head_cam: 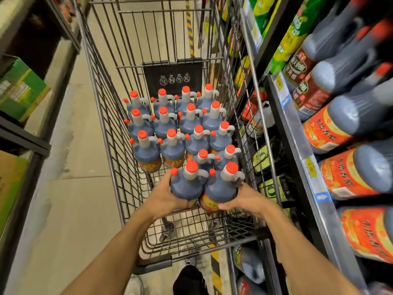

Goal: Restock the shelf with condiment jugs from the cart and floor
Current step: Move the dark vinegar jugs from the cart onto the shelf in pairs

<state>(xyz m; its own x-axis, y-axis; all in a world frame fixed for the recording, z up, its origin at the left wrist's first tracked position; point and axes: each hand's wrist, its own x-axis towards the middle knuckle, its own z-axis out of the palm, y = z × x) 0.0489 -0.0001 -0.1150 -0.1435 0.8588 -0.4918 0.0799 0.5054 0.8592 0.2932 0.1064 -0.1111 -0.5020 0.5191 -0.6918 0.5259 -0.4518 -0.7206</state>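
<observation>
Inside the wire cart (pixel 110 133) stand several dark condiment jugs (pixel 170 124) with orange caps, grey necks and orange labels. Two jugs sit raised at the cart's near end. My left hand (pixel 163 199) grips the left one (pixel 186 184) from its left side and underneath. My right hand (pixel 244 201) grips the right jug (pixel 221 188) from its right side, thumb under its label. The shelf (pixel 304 150) on the right holds matching jugs (pixel 348 124) lying with their labels toward the aisle.
A shelving unit (pixel 32 145) with green and brown cartons (pixel 19 90) lines the left of the aisle. More jugs (pixel 248 265) lie low at the right beside the cart. My dark shoe (pixel 189 279) stands behind the cart handle (pixel 153 264). Green bottles (pixel 291 33) fill the upper right shelf.
</observation>
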